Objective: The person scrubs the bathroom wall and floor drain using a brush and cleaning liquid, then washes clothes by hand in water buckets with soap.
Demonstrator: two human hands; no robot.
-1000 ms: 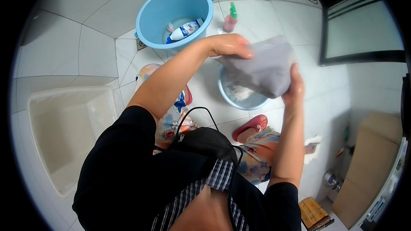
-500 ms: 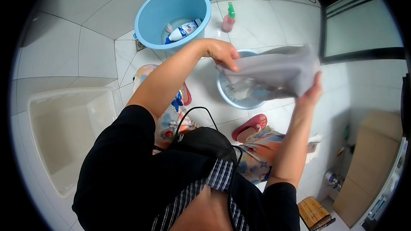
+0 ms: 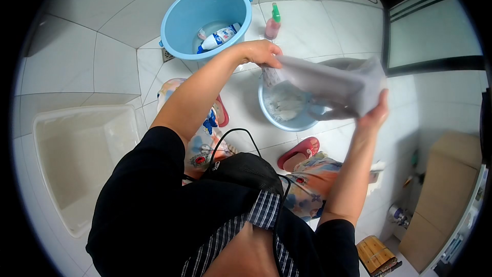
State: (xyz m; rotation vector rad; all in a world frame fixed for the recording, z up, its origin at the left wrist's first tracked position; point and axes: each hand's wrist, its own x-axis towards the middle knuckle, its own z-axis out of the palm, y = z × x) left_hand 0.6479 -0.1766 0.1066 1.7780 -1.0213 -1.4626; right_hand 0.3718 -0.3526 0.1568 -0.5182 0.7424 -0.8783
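A wet-looking grey cloth (image 3: 328, 79) is stretched between my two hands above a light-blue basin (image 3: 274, 122). My left hand (image 3: 261, 53) pinches the cloth's left end. Round its right end are the fingers of my right hand (image 3: 374, 113), partly hidden behind the fabric. The garment type does not show. Below, the basin holds whitish cloth (image 3: 287, 105), apparently in water. Its far right side is covered by the grey cloth.
Behind my left arm stands a large blue bucket (image 3: 174, 7) with a white-and-blue bottle (image 3: 219, 38) inside. Beside it is a pink spray bottle (image 3: 273, 24) with a green top. A white tub (image 3: 43, 159) stands at left, a wooden stool (image 3: 376, 256) at lower right.
My left hand has moved slightly up and left, drawing the grey cloth's left end away from the basin. More of the basin's contents shows. My right hand has barely moved.
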